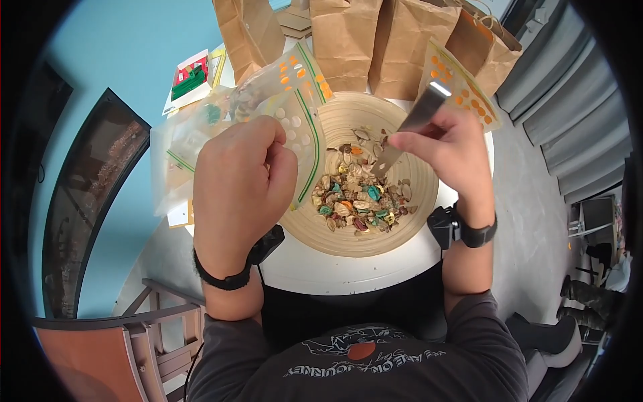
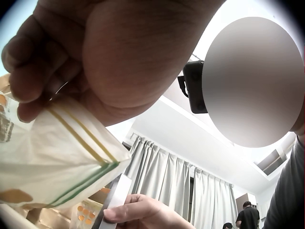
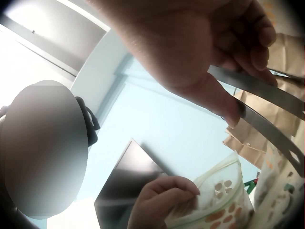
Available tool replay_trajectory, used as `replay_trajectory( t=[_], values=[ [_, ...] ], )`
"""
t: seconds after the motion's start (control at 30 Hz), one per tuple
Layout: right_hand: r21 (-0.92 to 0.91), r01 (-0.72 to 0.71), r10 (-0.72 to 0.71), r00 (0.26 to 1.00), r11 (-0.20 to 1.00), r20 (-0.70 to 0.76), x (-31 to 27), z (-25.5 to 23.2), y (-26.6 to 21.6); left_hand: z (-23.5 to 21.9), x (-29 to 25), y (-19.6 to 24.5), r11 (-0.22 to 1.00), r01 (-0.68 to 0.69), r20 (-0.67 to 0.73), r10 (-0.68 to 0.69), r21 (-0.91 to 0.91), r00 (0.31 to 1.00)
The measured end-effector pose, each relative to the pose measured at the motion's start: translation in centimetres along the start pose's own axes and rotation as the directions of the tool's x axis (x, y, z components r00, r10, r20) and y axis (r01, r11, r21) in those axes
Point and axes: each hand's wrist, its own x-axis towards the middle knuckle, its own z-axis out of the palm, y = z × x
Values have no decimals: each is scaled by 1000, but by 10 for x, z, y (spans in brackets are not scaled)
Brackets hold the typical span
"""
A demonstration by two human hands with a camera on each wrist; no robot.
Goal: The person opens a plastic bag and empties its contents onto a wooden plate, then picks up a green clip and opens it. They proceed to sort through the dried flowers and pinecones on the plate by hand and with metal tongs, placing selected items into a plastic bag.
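Observation:
My left hand (image 1: 244,181) grips the edge of a clear zip bag (image 1: 305,144) with green seal lines and orange dots; in the left wrist view its curled fingers pinch the bag (image 2: 71,148). Metal tongs (image 1: 423,110) are held between the thumb and fingers of my right hand (image 1: 455,151), their arms slanting down over the round wooden tray (image 1: 348,246). Mixed dried pieces (image 1: 355,201), tan, green, orange and dark red, lie heaped in the tray. The right wrist view shows the two arms of the tongs (image 3: 267,126) apart; their tips are cut off there.
Several brown paper bags (image 1: 345,47) stand behind the tray on the white table (image 1: 321,275). Another orange-dotted zip bag (image 1: 462,84) is at the right back. A green and red item (image 1: 190,79) lies on papers at the left back. A chair (image 1: 94,348) stands at lower left.

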Motion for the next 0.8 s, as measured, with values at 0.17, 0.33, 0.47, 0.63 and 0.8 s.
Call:
replay_trajectory(
  t=[0.17,0.33,0.47,0.63,0.8],
  values=[
    [-157,1,21,990,988,140,3,15,2,1,1,1,1000,-6,-3,6,17,1000],
    [-238,49,-6,984,970,180,-2,13,-8,2,2,2,1000,3,-1,-3,5,1000],
    [-246,86,-41,982,966,182,-3,15,-8,3,2,2,1000,3,0,-3,-4,1000],
    [-228,90,-50,983,970,176,-3,16,-5,3,2,0,1000,-15,-11,15,-1,1000],
    [-154,66,-50,993,986,107,-3,15,-2,1,2,2,1000,-9,-8,9,2,1000]
  ],
)
